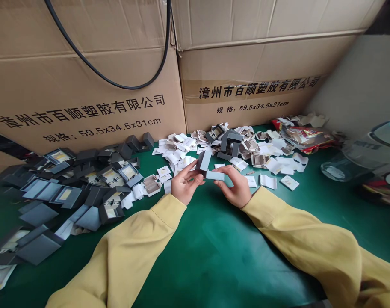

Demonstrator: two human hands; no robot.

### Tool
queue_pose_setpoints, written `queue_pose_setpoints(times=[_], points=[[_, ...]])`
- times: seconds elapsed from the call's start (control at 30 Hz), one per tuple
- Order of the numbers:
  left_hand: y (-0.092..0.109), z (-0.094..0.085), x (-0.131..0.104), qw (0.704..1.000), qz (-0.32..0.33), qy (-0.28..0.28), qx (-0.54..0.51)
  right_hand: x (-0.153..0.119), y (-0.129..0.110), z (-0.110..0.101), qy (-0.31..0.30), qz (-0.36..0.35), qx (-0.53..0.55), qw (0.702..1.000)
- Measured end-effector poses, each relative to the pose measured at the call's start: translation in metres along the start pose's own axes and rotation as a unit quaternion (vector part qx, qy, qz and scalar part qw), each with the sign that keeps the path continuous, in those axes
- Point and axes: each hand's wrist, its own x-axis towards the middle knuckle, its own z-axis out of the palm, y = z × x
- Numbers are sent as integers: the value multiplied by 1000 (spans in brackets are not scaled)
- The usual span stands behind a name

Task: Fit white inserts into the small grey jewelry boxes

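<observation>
Dark gray small box [204, 162] held up over the green table [201, 256], your left hand [184, 184] pinching its body, your right hand's [236, 186] thumb and fingers pinching its pale flap.

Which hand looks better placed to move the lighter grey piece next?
Probably the right hand: its thumb and fingers pinch the lighter grey piece, while the left hand holds the darker grey box.

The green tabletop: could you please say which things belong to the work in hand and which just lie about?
Work, seemingly: gray box held by left hand and right hand; heaped gray boxes; white pieces.
Just lying about: red packet; clear container.
</observation>
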Motion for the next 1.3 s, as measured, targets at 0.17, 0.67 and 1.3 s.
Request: queue_pose_setpoints(times=[0.17, 0.67, 1.3], points=[[1, -1, 0, 1000, 13, -15, 18, 0, 0, 0, 2, -16, -3, 1000], [-5, -3, 3, 998, 17, -59, 5, 0, 5, 1, 25, -63, -38, 997], [-11, -5, 9, 992, -44, -105, -58, 5, 0, -4, -23, -36, -12, 999]])
